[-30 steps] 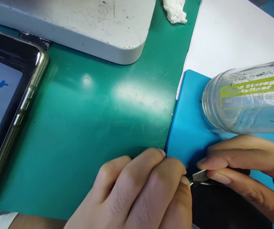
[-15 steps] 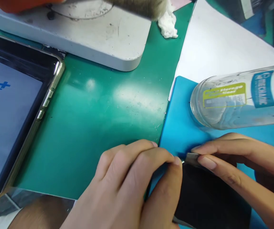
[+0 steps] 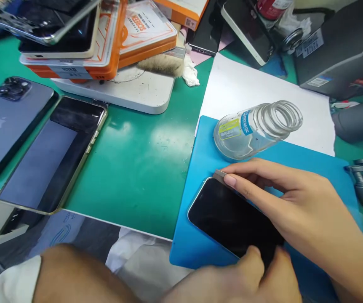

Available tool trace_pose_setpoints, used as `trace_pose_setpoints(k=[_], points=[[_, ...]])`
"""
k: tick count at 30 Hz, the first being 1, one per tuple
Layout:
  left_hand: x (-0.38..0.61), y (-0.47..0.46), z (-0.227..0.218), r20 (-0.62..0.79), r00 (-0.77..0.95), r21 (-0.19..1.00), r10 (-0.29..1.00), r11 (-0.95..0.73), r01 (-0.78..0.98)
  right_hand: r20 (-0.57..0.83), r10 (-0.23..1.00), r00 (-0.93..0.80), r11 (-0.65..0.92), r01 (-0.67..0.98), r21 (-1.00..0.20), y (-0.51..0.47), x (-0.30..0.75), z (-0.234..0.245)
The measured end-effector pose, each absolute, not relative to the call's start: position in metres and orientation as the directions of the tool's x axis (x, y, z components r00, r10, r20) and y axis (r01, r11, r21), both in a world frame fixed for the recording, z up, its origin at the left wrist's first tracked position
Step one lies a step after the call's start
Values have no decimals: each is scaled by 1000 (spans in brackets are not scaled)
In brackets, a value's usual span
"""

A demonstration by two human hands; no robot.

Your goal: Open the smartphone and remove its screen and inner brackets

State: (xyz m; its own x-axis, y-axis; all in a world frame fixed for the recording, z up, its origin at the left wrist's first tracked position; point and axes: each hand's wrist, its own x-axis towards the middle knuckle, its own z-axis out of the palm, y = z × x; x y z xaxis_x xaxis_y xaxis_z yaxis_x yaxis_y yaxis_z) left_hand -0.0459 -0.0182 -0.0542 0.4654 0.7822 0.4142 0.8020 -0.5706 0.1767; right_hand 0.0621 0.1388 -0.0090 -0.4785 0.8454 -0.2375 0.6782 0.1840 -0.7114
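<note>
R hand [image 3: 301,206] pinches blade [image 3: 220,173] at 11 o'clock on phone [image 3: 213,223], L hand [image 3: 241,280] blurred, grip unclear; overpressing cd crack screen [image 3: 236,214].

Phone [image 3: 232,216] lay on mat [image 3: 181,248]; bottle [image 3: 241,130] stood on mat behind it. Two more phones [image 3: 53,158] lay side by side to the left, boxes [image 3: 146,31] farther back.

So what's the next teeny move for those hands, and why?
Maybe the left hand should steady the black-screened phone on the blue mat. The right hand pinches a small flat metal piece at the phone's edge near one corner, so a push there might slide it. The left hand is by the phone's other end.
</note>
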Motion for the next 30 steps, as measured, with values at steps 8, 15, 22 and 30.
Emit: trace_pose_setpoints(k=[8, 15, 22, 30], points=[[-47, 12, -45, 322, 604, 23, 729, -644, 765, -257, 830, -494, 177, 672, -719, 144, 62, -4], [-53, 14, -49, 370, 571, 123, 733, -648, 751, -261, 821, -507, 196, 681, -706, 146, 60, -1], [-65, 10, -52, 498, 542, 213, 677, -702, 680, -270, 836, -478, 144, 664, -733, 141, 56, 0], [-115, -7, -42, 448, 687, 164, 572, -808, 566, -289, 845, -450, 77, 637, -767, 134, 59, -4]])
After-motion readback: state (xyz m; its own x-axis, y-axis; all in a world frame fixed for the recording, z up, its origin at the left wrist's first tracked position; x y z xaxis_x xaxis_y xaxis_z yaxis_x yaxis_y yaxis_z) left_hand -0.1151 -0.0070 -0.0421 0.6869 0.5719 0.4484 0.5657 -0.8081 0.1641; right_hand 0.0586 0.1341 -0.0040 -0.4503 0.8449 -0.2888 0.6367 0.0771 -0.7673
